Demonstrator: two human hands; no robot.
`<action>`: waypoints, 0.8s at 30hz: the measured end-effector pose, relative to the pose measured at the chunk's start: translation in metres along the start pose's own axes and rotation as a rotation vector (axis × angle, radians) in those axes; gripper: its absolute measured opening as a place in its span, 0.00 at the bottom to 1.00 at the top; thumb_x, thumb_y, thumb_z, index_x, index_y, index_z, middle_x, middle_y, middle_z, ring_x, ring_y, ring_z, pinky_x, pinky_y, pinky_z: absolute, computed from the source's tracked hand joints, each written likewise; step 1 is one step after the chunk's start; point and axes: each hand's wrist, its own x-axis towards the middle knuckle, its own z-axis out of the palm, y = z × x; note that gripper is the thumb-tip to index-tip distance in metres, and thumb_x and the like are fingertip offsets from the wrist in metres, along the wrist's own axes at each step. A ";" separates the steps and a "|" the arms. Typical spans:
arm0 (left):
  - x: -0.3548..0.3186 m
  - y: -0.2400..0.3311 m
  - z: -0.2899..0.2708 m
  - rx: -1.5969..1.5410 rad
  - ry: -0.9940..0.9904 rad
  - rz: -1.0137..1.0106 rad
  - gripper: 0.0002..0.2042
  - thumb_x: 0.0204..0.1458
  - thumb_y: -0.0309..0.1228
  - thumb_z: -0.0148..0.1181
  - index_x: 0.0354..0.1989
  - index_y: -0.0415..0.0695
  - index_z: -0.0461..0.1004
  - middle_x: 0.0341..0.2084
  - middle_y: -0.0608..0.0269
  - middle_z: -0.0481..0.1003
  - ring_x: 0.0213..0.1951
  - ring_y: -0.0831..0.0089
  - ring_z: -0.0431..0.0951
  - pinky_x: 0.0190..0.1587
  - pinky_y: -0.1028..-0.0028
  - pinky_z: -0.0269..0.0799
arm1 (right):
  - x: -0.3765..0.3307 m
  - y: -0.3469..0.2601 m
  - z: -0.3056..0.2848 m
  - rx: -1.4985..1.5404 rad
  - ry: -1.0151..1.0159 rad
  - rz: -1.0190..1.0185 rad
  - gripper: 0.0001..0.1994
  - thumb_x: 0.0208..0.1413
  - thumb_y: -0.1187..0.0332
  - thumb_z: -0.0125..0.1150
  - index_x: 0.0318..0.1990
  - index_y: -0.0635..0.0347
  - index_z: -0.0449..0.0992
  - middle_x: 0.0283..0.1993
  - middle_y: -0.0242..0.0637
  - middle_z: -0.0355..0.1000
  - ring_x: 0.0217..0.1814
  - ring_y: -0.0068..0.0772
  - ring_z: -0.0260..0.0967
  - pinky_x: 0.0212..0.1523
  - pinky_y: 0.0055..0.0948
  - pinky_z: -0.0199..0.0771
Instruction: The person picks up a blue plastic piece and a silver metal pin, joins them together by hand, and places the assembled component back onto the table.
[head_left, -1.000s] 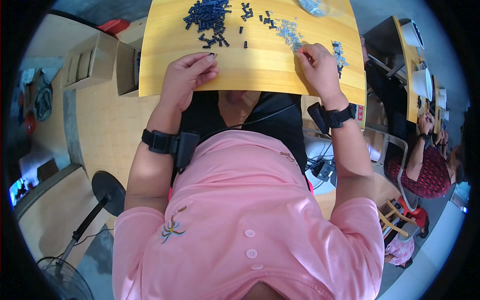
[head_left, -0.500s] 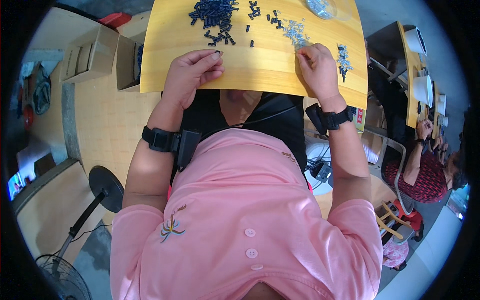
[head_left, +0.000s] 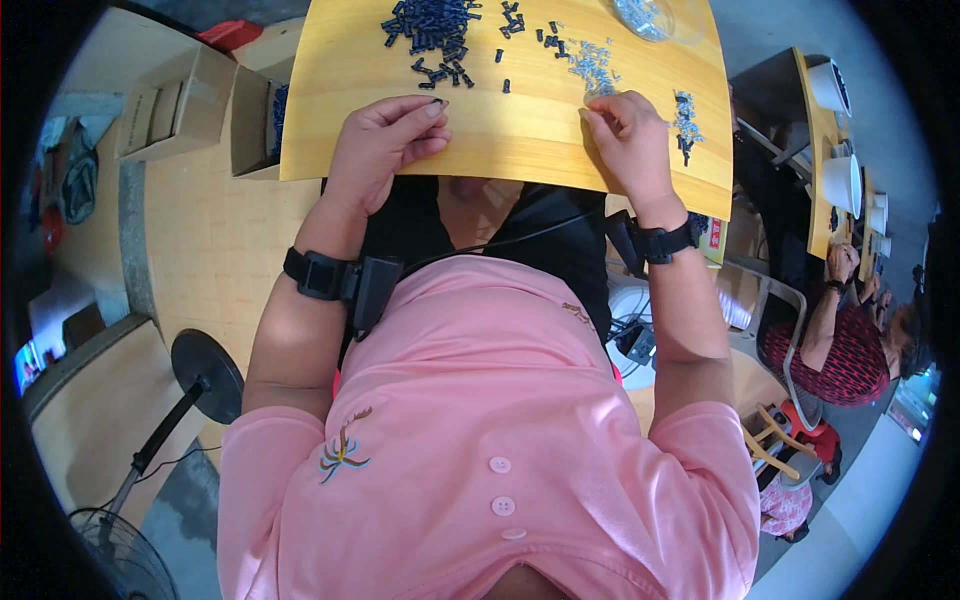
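My left hand (head_left: 392, 145) is over the near left of the yellow wooden table (head_left: 520, 135), thumb and forefinger pinched on a small black plastic part (head_left: 438, 101). Its other fingers are curled. My right hand (head_left: 632, 140) rests at the near edge of a scatter of small clear parts (head_left: 592, 68), thumb set apart from the bent fingers; nothing shows between them. Beyond my left hand lies a dense heap of black parts (head_left: 428, 25). A few loose black parts (head_left: 506, 86) lie between the hands. To the right of my right hand is a small group of clear and black parts (head_left: 686, 120).
A round clear dish (head_left: 645, 18) of clear parts stands at the far right of the table. Cardboard boxes (head_left: 180, 105) are at the left, a black fan (head_left: 125, 550) at lower left. At the right, people sit along another table (head_left: 822, 180) with white tubs (head_left: 842, 185).
My right hand has shifted slightly left and its thumb has moved away from the fingers. The left hand keeps its pinch on the black part, almost still.
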 end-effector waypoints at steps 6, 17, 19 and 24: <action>-0.002 -0.001 0.002 0.023 0.013 0.008 0.12 0.52 0.29 0.57 0.42 0.34 0.72 0.31 0.61 0.75 0.31 0.77 0.76 0.36 0.81 0.75 | 0.000 0.000 0.008 -0.154 -0.002 -0.119 0.04 0.45 0.73 0.57 0.29 0.62 0.74 0.27 0.46 0.69 0.33 0.47 0.67 0.35 0.38 0.69; -0.008 -0.004 0.010 0.282 -0.275 0.114 0.12 0.51 0.29 0.58 0.40 0.34 0.75 0.30 0.60 0.76 0.29 0.78 0.76 0.35 0.82 0.74 | -0.006 -0.058 -0.003 0.703 -0.280 0.191 0.04 0.52 0.76 0.57 0.36 0.65 0.73 0.29 0.25 0.71 0.29 0.12 0.64 0.30 0.13 0.65; -0.008 -0.009 0.014 0.278 -0.303 0.126 0.12 0.51 0.29 0.59 0.40 0.34 0.75 0.30 0.60 0.76 0.28 0.78 0.76 0.35 0.82 0.74 | -0.008 -0.069 -0.001 0.759 -0.272 0.194 0.04 0.53 0.77 0.56 0.36 0.65 0.74 0.30 0.25 0.71 0.29 0.12 0.65 0.31 0.12 0.65; -0.016 -0.006 0.019 0.301 -0.315 0.154 0.11 0.50 0.28 0.59 0.40 0.35 0.75 0.28 0.62 0.77 0.27 0.80 0.76 0.34 0.82 0.73 | -0.015 -0.081 0.006 0.832 -0.271 0.231 0.05 0.53 0.77 0.56 0.38 0.65 0.74 0.30 0.26 0.72 0.30 0.13 0.66 0.33 0.14 0.67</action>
